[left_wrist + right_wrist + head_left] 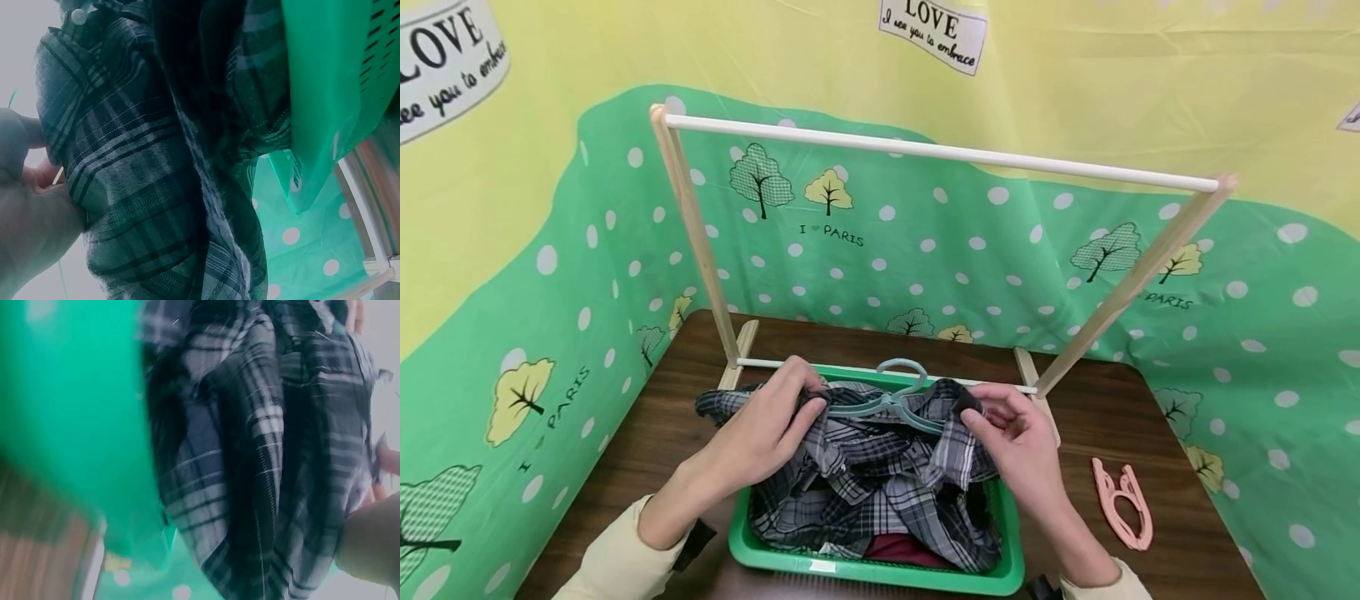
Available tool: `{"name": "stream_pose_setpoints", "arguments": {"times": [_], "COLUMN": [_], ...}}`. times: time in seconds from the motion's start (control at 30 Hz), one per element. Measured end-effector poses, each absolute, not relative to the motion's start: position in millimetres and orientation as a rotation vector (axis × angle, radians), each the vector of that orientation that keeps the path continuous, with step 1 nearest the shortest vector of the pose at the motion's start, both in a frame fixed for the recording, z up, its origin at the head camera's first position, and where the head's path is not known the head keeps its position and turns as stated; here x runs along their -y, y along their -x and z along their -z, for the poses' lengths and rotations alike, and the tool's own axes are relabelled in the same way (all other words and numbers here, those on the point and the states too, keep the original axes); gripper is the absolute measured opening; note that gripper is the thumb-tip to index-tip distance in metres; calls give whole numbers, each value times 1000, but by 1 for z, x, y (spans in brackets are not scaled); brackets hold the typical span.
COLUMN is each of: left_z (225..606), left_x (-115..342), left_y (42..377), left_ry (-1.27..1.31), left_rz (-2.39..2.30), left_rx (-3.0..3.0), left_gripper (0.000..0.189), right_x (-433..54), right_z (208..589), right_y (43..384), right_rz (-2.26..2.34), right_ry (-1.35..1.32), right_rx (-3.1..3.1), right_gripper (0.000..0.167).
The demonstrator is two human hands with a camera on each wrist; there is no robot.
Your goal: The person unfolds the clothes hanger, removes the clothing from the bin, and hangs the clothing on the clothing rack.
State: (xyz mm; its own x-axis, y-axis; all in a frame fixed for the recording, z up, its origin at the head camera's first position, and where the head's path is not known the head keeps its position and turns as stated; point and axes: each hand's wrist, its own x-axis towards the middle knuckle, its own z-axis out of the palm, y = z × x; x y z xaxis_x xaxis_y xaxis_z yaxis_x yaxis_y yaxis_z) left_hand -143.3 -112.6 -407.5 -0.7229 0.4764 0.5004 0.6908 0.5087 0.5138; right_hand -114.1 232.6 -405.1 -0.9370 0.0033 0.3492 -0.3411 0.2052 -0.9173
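Observation:
A dark grey plaid shirt (880, 492) lies bunched in and over a green basket (850, 571), its upper part raised by both hands. A light blue clothes hanger (891, 403) sits within the shirt's collar area, its hook standing up above the cloth. My left hand (767, 425) pinches the shirt by the left arm of the hanger. On the other side my right hand (1018, 433) pinches the cloth near the hanger's right end. Both wrist views show the plaid shirt (137, 162) hanging in folds next to the basket wall (81, 425).
Behind the basket stands a drying rack with a white top rod (940, 153) and wooden side posts (700, 242). A folded pink hanger (1123, 504) lies on the dark wooden table (625, 467) at right. Some dark red cloth (910, 550) shows in the basket's front.

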Motion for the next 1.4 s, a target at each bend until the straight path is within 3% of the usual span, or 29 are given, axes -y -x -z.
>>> {"name": "stream_pose_setpoints", "arguments": {"times": [0.3,0.47,0.73,1.13,1.4], "left_z": [403,404,406,400,398], "left_x": [110,111,115,123,133], "left_y": [143,142,139,149,156], "left_ry": [872,889,1127,1293,1473], "left_rz": [1126,1206,1094,923,975], "left_rx": [2470,2456,2390,2420,2357], "left_gripper": [20,21,13,6,19], "right_x": [-236,-234,-230,-229,-233], "right_z": [416,417,414,418,417], "right_y": [111,113,114,114,114], "right_rz": [-1334,-1116,-1151,-1177,-1295], "right_ry": [-818,-797,-680,-734,-758], "right_rx": [2304,2304,2274,2266,2298], "right_gripper": [47,51,49,49,47]}}
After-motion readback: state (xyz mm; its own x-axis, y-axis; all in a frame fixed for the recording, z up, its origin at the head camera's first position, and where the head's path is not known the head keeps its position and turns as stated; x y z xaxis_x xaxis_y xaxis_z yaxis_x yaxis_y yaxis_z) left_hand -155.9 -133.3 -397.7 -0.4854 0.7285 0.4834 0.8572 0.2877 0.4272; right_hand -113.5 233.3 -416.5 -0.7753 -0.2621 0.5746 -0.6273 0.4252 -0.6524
